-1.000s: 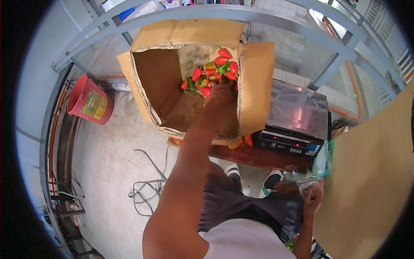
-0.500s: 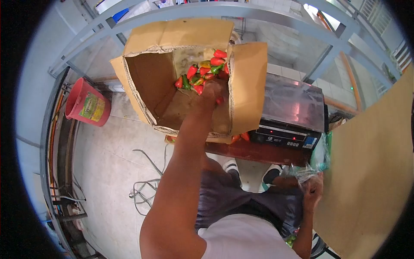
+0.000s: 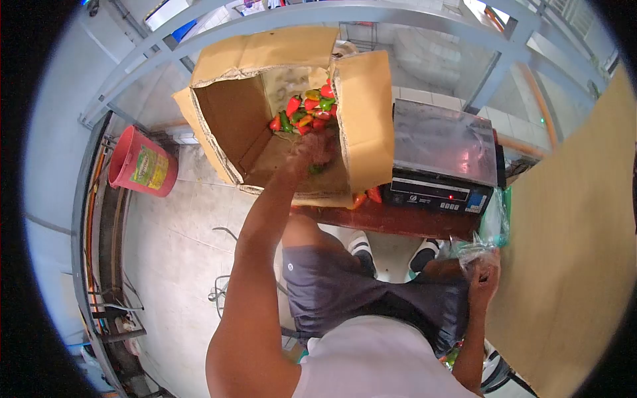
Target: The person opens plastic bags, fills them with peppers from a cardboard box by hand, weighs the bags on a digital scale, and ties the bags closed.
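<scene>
My left hand (image 3: 317,147) is inside a tilted cardboard box (image 3: 363,123), just below a heap of small red, green and orange peppers (image 3: 305,123). Motion blurs its fingers, so their grip is unclear; a bit of green shows beside the palm. Low on the right, my right hand (image 3: 484,275) is closed on the gathered top of a clear plastic bag (image 3: 474,250).
Right of the box sits a digital scale (image 3: 444,149) on a dark red surface (image 3: 411,219), with peppers (image 3: 367,197) partly under the box. A pink bucket (image 3: 142,162) stands left. A wooden board (image 3: 564,265) rises at right; cords lie on the floor.
My left hand has drawn back from the pepper heap, down and left within the box. My right hand keeps hold of the plastic bag. The view has shifted slightly.
</scene>
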`<state>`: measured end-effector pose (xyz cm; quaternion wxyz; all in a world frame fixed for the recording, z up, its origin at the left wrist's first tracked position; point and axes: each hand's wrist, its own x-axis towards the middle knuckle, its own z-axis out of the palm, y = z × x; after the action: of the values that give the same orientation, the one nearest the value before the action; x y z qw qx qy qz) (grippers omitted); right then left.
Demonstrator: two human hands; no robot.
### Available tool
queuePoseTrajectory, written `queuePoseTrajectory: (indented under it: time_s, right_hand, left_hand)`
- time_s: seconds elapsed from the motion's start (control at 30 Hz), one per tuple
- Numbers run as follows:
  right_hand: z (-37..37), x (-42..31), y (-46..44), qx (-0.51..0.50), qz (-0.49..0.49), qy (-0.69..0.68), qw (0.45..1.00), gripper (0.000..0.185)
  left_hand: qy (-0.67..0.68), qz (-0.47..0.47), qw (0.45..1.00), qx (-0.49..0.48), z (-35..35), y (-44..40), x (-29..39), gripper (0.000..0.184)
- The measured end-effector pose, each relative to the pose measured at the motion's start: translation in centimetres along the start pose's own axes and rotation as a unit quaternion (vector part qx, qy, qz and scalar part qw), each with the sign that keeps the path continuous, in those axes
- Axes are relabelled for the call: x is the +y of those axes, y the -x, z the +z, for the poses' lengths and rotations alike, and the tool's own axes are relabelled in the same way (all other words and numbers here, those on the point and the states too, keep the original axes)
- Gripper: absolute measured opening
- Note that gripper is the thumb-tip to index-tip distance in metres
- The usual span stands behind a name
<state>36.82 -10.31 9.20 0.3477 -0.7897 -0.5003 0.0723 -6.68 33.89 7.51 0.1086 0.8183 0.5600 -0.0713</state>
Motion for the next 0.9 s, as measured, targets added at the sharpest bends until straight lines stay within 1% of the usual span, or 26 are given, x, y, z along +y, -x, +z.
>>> queuePoseTrajectory:
  time_s: [0.03,0.1,0.17,0.2,0.23,0.3,0.33,0.37,0.4,0.43,0.47,0.53,0.57,0.63,0.67,0.7,0.8,0.87,0.9]
  right_hand:
    - [-0.1,-0.1,0.1,-0.005,0.001,0.017,1.0,0.033]
    - [-0.2,-0.3,0.1,-0.017,0.001,0.049,0.999,0.042]
    - [0.0,-1.3,-0.2,0.013,-0.022,0.054,0.998,0.043]
    - [0.1,-1.7,-0.3,0.029,-0.032,0.057,0.997,0.043]
    - [0.2,-1.7,-0.3,0.026,-0.024,0.047,0.998,0.042]
    - [0.2,-1.2,-0.3,0.018,-0.009,0.029,0.999,0.039]
    - [0.3,-0.5,-0.3,0.02,-0.03,0.044,0.998,0.037]
    - [0.5,0.5,-0.4,0.022,-0.052,0.058,0.997,0.035]
    - [0.7,1.0,-0.4,0.025,-0.074,0.073,0.994,0.033]
    - [0.8,1.5,-0.1,0.012,-0.065,0.073,0.995,0.032]
    - [0.8,2.0,0.2,0.0,-0.055,0.073,0.996,0.03]
    - [0.0,1.9,0.5,-0.013,-0.012,0.034,0.999,0.028]
    - [-0.5,0.6,0.7,-0.018,0.023,-0.006,1.0,0.027]
    - [-1.2,-0.2,0.8,-0.005,0.032,-0.027,0.999,0.028]
    - [-1.1,-0.2,0.8,0.012,0.007,-0.007,1.0,0.03]
    - [-0.9,-0.2,0.9,0.028,-0.019,0.01,0.999,0.032]
    - [-0.5,0.8,0.7,-0.017,-0.003,0.034,0.999,0.044]
    - [0.1,-0.6,0.3,-0.032,0.02,-0.026,0.999,0.045]
    - [0.4,-1.5,0.0,-0.038,0.03,-0.055,0.997,0.045]
  left_hand:
    - [-0.008,-0.02,0.999,0.038,0.6,0.7,0.2,0.05]
    - [-0.001,-0.028,0.998,0.055,0.6,3.1,0.6,0.057]
    - [-0.007,-0.038,0.997,0.074,0.2,4.4,1.1,0.06]
    - [-0.016,-0.042,0.996,0.083,0.6,4.3,1.4,0.057]
    - [-0.025,-0.046,0.994,0.092,1.0,4.2,1.9,0.055]
    - [-0.099,-0.021,0.992,0.078,2.6,2.3,2.2,0.054]
    - [-0.136,-0.01,0.988,0.072,3.8,1.4,2.1,0.053]
    - [-0.161,-0.006,0.979,0.124,5.0,0.9,1.9,0.051]
    - [-0.174,-0.007,0.972,0.155,5.3,0.7,2.3,0.051]
    - [-0.173,-0.01,0.969,0.177,5.3,0.7,2.2,0.051]
    - [-0.153,-0.017,0.972,0.177,5.3,0.6,2.0,0.052]
    - [-0.063,-0.042,0.987,0.14,3.3,0.8,1.4,0.052]
    - [-0.014,-0.056,0.991,0.117,1.9,0.9,1.1,0.052]
    - [0.069,-0.071,0.991,0.088,-0.2,1.7,0.1,0.053]
    - [0.114,-0.073,0.988,0.078,-1.0,2.1,-0.6,0.054]
    - [0.15,-0.071,0.983,0.077,-1.2,2.3,-1.4,0.054]
    - [0.264,-0.028,0.959,0.1,1.9,1.1,-6.6,0.057]
    - [0.3,-0.009,0.948,0.111,2.1,1.9,-7.4,0.06]
    - [0.298,-0.005,0.948,0.112,0.4,3.3,-5.6,0.062]
